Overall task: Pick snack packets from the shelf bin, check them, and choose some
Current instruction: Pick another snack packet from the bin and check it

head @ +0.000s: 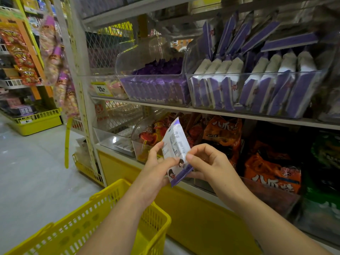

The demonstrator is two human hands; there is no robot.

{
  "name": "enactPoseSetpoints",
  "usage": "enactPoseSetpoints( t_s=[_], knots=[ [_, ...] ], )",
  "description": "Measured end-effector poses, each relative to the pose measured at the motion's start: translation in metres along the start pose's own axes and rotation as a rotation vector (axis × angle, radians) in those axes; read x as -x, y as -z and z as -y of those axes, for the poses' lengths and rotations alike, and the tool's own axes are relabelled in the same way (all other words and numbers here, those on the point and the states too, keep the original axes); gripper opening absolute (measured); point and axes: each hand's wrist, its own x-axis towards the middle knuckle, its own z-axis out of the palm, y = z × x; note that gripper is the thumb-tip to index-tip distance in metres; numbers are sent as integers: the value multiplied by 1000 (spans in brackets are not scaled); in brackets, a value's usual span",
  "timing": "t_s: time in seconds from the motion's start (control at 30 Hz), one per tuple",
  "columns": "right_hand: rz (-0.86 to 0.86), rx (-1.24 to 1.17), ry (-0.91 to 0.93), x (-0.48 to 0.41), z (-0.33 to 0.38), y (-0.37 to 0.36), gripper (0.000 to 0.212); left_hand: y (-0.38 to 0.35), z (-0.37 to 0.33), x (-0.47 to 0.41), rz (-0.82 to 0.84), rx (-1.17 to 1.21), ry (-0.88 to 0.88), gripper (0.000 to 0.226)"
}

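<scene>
Here, two-handed pinch grip on packet (175, 142)

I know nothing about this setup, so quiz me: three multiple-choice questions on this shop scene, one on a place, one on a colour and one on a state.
1. Where is the clear bin of white-and-purple packets?
A) on a shelf above the held snack packet
B) on the floor
C) on a hook

2. What colour is the basket?
A) red
B) yellow
C) blue

3. How is the snack packet held?
A) lying in the basket
B) by one hand only
C) pinched by both hands

Answers:
1 A: the clear bin stands on the shelf higher up.
2 B: its plastic lattice is yellow.
3 C: the left hand and the right hand each pinch the snack packet.
</scene>
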Motion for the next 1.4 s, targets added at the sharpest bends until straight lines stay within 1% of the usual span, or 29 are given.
enactPoseSetpoints(
  t_s=[0.03,0.1,0.2,0.3,0.37,0.5,0.57,0.67,0.8,0.93,1.03,1.07,1.13,1.17,1.23,1.3,1.4],
  knots=[
    [-8,64,10,0,-1,1,12,0,0,1,21,-34,-1,88],
    [1,183,31,0,-3,1,21,0,-1,1,46,-114,-10,100],
    [28,292,67,1,-4,0,29,2,3,-1,10,-161,-62,104],
    [53,372,101,3,-4,-2,30,5,6,-4,-52,-160,-92,102],
    [70,367,110,3,-4,-4,29,7,7,-7,-79,-120,-107,94],
    [89,354,110,2,-3,-4,27,13,5,-8,-119,11,-105,71],
    [94,355,105,2,-3,-3,27,14,1,-5,-103,63,-93,57],
    [110,346,99,2,-4,-2,28,14,-4,-1,-52,82,-78,35],
    [122,332,89,2,-4,-1,28,14,-3,0,-43,186,-14,35],
    [108,267,48,2,-3,0,27,12,-5,4,-27,151,18,34],
    [52,113,7,1,-2,0,28,8,-10,7,12,-38,-42,32],
    [22,40,-18,1,-2,0,28,6,-13,9,47,-94,-66,37],
    [-21,-105,-51,1,1,-1,26,4,-19,12,144,-112,-83,56],
    [-38,-137,-45,2,4,-1,28,3,-23,14,180,-93,-85,61],
    [-51,-146,-19,5,13,-1,40,0,-33,18,197,-73,-118,64],
    [-63,-125,22,7,25,0,48,-8,-47,22,130,-112,-219,63],
    [-101,-111,138,6,55,0,49,-30,-69,24,-66,-135,-461,54]
  ],
)
